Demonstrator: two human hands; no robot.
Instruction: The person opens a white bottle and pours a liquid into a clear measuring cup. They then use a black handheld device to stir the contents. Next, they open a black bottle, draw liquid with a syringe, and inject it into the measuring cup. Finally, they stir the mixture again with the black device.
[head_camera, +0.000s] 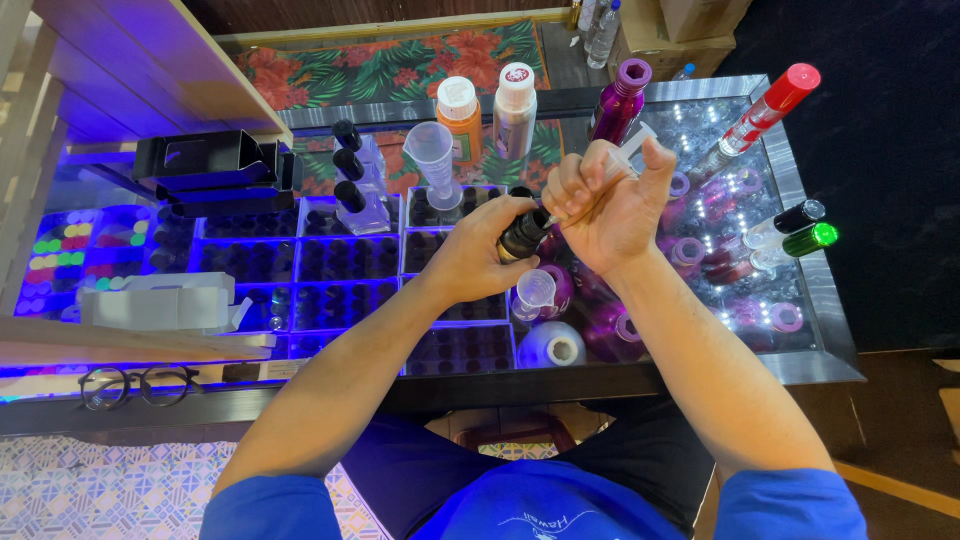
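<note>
Dark glass, smooth and round, fills our left hand (478, 258): we grasp a small dark bottle (524, 234) by its body, held above the mirrored worktop (800, 330). Our right hand (610, 205) is clenched round a clear plastic syringe (628, 150), thumb up on the plunger, its tip at the bottle's mouth. We judge that we are dosing liquid into the bottle; the next move calls for a slow, steady press and a bottle kept upright. Below sit a small clear measuring cup (536, 292) and a white jar (552, 346). Farther back stand a tall ribbed beaker (434, 160) and a glossy purple bottle (618, 105).
</note>
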